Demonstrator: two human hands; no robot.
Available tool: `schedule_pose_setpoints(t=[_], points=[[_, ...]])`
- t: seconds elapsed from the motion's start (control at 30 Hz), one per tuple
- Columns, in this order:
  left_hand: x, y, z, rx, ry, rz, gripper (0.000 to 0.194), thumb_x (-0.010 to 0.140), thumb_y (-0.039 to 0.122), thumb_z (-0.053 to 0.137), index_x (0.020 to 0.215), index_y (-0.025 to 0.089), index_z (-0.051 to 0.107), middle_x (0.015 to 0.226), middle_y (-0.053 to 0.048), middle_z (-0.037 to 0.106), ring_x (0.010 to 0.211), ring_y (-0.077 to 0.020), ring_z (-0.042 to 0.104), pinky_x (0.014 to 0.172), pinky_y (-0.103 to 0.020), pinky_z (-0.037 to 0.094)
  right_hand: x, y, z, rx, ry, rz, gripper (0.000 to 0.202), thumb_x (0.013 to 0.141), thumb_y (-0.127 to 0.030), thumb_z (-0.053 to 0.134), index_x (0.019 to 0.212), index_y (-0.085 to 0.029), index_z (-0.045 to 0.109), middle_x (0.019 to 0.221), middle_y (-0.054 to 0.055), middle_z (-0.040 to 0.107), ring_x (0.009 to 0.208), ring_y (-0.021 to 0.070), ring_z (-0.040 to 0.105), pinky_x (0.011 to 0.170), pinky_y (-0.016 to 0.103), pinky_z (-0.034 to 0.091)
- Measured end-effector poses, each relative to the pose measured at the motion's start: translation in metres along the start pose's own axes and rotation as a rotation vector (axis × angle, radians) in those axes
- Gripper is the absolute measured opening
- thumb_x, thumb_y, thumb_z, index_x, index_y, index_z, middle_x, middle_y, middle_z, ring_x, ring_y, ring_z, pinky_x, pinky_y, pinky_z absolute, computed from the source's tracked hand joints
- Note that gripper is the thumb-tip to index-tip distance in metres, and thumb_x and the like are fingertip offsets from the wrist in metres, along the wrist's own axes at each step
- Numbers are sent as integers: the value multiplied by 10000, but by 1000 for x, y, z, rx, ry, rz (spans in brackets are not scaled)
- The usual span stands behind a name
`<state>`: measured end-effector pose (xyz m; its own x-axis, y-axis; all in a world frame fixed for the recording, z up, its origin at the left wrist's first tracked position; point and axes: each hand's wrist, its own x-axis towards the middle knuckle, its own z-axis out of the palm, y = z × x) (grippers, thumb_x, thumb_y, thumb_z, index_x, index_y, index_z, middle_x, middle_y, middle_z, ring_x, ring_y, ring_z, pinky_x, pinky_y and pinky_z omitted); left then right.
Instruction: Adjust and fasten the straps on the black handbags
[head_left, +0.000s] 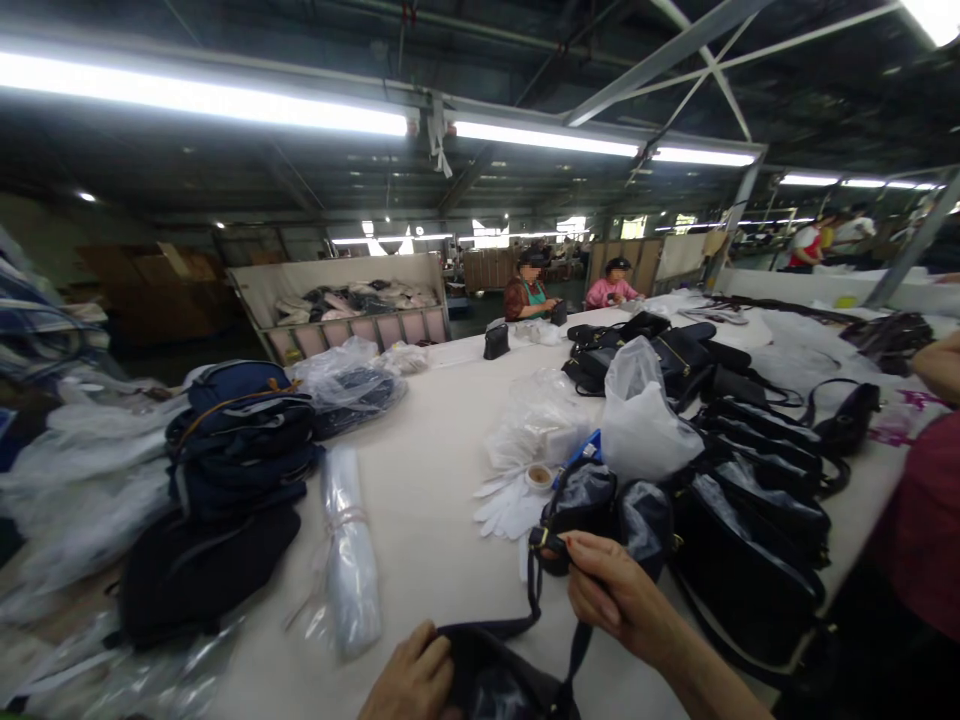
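My right hand (611,585) pinches the dark strap (536,575) near its gold-toned buckle, raised above the table. That strap runs down to a black handbag (502,675) at the bottom edge of the view, partly cut off. Around the bag's left side my left hand (416,670) is closed, with its fingertips partly hidden. Just beyond the right hand stand small dark bags (581,500) with clear plastic showing in their openings. White gloves (504,505) and a roll of tape (538,477) lie to the left of these bags.
Rows of black bags (750,540) cover the right side, beside a white plastic bag (645,420). Navy backpacks (244,450) are piled at left, near a bundle of clear plastic sleeves (349,550). Co-workers (529,295) sit across the table; another person's sleeve (930,510) is at far right.
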<state>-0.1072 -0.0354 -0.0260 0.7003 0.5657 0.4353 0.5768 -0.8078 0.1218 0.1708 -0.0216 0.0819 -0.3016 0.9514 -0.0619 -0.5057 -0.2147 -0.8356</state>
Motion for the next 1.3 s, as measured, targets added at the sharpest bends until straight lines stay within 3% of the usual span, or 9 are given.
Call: schedule_pose_setpoints(t=[0.27,0.4,0.5,0.63,0.73,0.87,0.97,1.1,1.3], points=[[27,17,-5,-202,111,-66,124,806,131,517,834,212,606,782,-37,689,900,-227,631,818,-356,523,-17,-5,-5,-126,42,2,258,685,-345,708,754,-98,683,555,26,613,487,88,516,477,211,363],[76,33,-28,-446,169,-256,314,769,166,578,1080,207,596,1071,-110,670,1029,-242,604,898,-375,503,-19,-5,-6,-123,77,-23,251,707,-359,685,705,-108,665,465,-27,495,429,51,380,441,203,246],[122,48,-39,-758,76,-383,578,687,112,625,1245,206,506,1301,-109,548,1208,-247,482,1038,-403,378,-16,-2,-4,-107,77,-35,276,719,-388,670,663,-121,629,422,-55,420,397,39,300,430,212,185],[155,54,-35,-1019,-62,-379,274,750,179,588,1013,182,663,989,-66,694,934,-205,610,868,-334,458,-17,0,-5,-69,66,-33,283,685,-393,696,631,-132,600,395,-76,367,378,35,261,418,216,156],[159,46,-34,-1004,-37,-410,95,719,181,623,775,158,696,764,-37,672,771,-181,598,750,-299,445,-18,2,-13,-50,102,-22,294,688,-396,694,605,-133,591,394,-86,338,371,26,224,413,211,142],[161,34,-54,-829,-20,-379,50,707,189,633,739,167,664,701,-9,600,709,-163,552,670,-279,410,-15,7,-22,-77,177,-15,285,697,-417,692,770,-146,640,401,-100,331,378,30,212,412,203,141],[167,31,-72,-667,-94,-322,84,746,199,589,789,180,658,705,-2,565,696,-154,533,634,-263,381,-11,8,-21,-193,189,-91,392,732,-444,660,1038,-203,619,492,-67,466,435,63,360,442,200,262],[169,32,-73,-533,-208,-321,97,767,178,541,752,177,637,691,-2,543,677,-147,515,613,-252,349,-4,3,-15,-506,187,-173,327,724,-395,676,1011,-240,649,814,10,625,707,144,530,671,287,421],[158,25,-69,-784,-327,-643,71,667,198,584,633,171,528,554,56,443,537,-100,400,503,-227,274,2,-1,-14,-785,106,-141,258,720,-399,665,891,-206,672,763,19,638,734,183,553,688,302,425]])
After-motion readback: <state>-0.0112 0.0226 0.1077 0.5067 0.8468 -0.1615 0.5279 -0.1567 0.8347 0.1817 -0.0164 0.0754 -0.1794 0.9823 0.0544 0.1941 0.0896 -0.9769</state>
